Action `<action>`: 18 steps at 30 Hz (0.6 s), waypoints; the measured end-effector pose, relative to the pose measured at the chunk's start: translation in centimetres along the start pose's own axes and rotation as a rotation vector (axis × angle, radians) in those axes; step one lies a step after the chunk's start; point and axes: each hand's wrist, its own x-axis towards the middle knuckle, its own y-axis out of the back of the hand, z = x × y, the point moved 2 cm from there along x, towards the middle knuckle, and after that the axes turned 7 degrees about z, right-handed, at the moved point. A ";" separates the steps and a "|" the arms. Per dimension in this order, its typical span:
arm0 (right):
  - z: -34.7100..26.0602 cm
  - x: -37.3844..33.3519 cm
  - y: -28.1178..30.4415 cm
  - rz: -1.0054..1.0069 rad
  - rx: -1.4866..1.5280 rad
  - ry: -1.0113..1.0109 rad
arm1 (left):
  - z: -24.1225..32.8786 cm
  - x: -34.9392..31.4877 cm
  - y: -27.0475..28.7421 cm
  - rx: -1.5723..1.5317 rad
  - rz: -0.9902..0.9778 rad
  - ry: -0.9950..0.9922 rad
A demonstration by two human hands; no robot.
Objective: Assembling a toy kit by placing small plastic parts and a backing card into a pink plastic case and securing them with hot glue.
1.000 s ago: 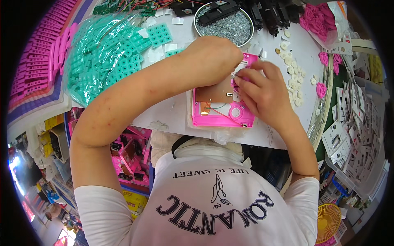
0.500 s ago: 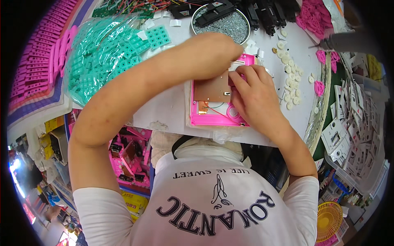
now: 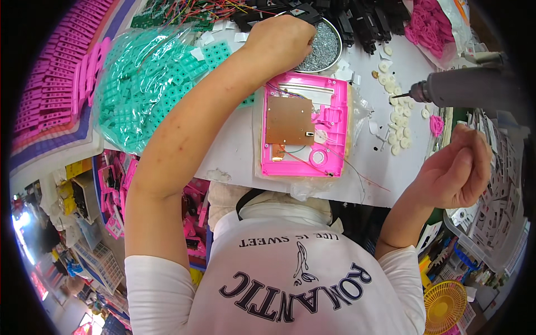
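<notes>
A bright pink plastic case (image 3: 340, 120) lies open on the table in front of me, with a brown circuit board (image 3: 289, 120) over its left half and thin wires running out of it. My left hand (image 3: 282, 44) reaches past the case to the left rim of a round metal bowl (image 3: 334, 42) of small silvery screws. Its fingers are curled closed, and what they hold, if anything, is hidden. My right hand (image 3: 460, 167) is raised off the table at the right, loosely cupped with nothing seen in it. Above it hangs a grey power screwdriver (image 3: 458, 88), its bit pointing left.
Left of the case sits a clear bag of turquoise pads (image 3: 145, 89), beside stacked pink strips (image 3: 47, 84). Black mechanisms (image 3: 371, 25) lie behind. White round pieces (image 3: 399, 120) are scattered at right, below pink parts (image 3: 430, 28). A bin of white plates (image 3: 491, 206) stands beyond.
Both hands have left the case, showing the board. My left hand has moved away to the screw bowl. My right hand has swung out to the right, and the screwdriver is further into view.
</notes>
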 end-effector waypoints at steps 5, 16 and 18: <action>0.0 0.3 -2.5 0.038 0.108 -0.060 | -0.8 -0.5 3.1 0.056 -0.079 0.262; -0.1 -0.6 -9.1 -0.411 0.108 -0.311 | 1.5 -8.1 4.0 -0.445 0.267 0.191; 1.1 -3.4 -11.5 -0.550 0.095 -0.666 | 2.9 -8.7 3.9 -0.493 0.317 0.140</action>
